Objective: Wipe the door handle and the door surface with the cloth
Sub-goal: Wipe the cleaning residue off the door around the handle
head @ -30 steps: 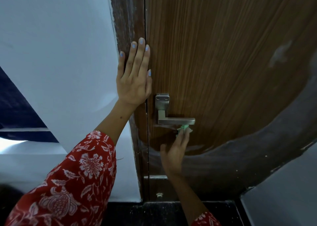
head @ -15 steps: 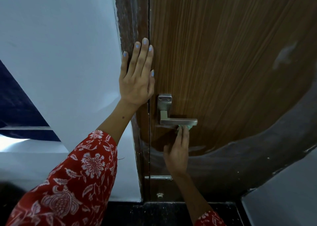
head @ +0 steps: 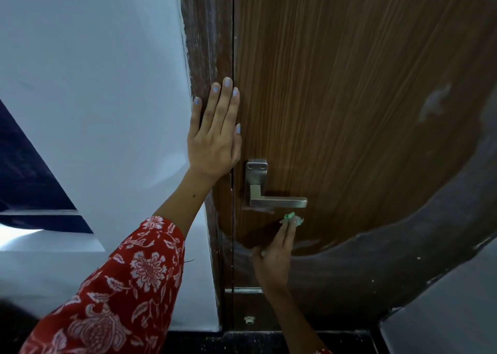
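Your right hand pinches the small green cloth in its fingers just below the brushed-metal lever handle; your left hand lies flat, fingers together. Most of the brown wooden door looks unwiped.

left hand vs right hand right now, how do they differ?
The left hand lies flat with straight fingers across the seam of the door frame and the door, above the handle; the right hand sits below the handle. The left hand holds nothing; the right hand pinches a green cloth at its fingertips, just under the lever, apart from it. Both point upward, and both arms wear red floral sleeves.
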The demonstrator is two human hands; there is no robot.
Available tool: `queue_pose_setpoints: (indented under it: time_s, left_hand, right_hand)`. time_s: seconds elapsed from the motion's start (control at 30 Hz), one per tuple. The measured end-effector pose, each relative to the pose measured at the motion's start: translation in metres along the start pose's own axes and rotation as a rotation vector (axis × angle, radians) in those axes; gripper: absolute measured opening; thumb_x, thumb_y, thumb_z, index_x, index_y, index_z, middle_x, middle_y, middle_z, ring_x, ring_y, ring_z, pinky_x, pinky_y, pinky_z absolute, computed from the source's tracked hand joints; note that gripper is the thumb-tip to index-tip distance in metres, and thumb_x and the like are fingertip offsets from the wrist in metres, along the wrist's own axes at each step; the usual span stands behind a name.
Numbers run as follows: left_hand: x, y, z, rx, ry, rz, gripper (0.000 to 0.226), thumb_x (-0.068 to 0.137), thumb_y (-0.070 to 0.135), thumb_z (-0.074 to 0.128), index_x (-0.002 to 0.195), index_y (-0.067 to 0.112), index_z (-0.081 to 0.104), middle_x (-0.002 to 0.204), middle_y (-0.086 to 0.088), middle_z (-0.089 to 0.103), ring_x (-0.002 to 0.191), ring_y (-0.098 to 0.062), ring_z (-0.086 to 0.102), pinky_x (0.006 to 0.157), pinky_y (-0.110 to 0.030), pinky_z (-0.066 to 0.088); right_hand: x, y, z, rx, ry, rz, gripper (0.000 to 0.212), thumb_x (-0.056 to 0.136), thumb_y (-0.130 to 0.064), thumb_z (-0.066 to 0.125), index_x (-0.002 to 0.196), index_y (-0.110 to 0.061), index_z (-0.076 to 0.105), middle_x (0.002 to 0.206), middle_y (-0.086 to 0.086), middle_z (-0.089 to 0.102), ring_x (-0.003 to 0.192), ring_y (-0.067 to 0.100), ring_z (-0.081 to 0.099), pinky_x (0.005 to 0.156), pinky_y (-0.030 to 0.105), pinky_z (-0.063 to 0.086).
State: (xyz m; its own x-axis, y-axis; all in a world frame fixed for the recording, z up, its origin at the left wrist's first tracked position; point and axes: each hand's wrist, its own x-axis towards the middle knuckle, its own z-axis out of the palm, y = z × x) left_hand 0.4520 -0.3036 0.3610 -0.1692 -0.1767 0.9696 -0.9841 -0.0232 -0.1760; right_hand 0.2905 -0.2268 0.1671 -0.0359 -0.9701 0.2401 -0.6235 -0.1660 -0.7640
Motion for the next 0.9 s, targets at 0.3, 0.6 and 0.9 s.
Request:
queue_pose_setpoints:
  time_s: [0.3,0.6,0.9]
  left_hand:
    - [0.002,0.002,-0.003,-0.003,-0.018,-0.008,0.053,0.095,0.02,0.039,0.146,0.004,0.034,0.148,-0.015,0.041,0.141,-0.028,0.033,0.118,-0.044,0.017]
    - [0.002,0.002,-0.003,0.001,-0.032,-0.001,0.053,0.095,0.021,0.038,0.145,0.004,0.035,0.148,-0.015,0.041,0.141,-0.028,0.033,0.118,-0.044,0.017]
    - [0.001,0.001,-0.001,-0.027,-0.009,0.003,0.052,0.095,0.019,0.036,0.146,0.004,0.034,0.148,-0.015,0.041,0.141,-0.028,0.032,0.119,-0.042,0.012]
  right_hand:
    - [0.002,0.004,-0.005,-0.049,0.001,-0.06,0.095,0.081,-0.018,0.065,0.149,-0.01,0.0,0.152,-0.006,-0.017,0.144,0.023,0.003,0.111,0.043,0.032]
    - [0.009,-0.016,-0.002,-0.176,0.068,-0.211,0.085,0.077,-0.017,0.067,0.147,-0.004,0.019,0.154,0.012,0.017,0.142,0.022,0.01,0.113,0.039,0.018]
    - [0.001,-0.012,0.005,-0.311,-0.087,-0.345,0.085,0.08,-0.018,0.064,0.148,-0.006,0.014,0.156,0.008,0.011,0.144,0.023,0.008,0.117,0.041,0.017]
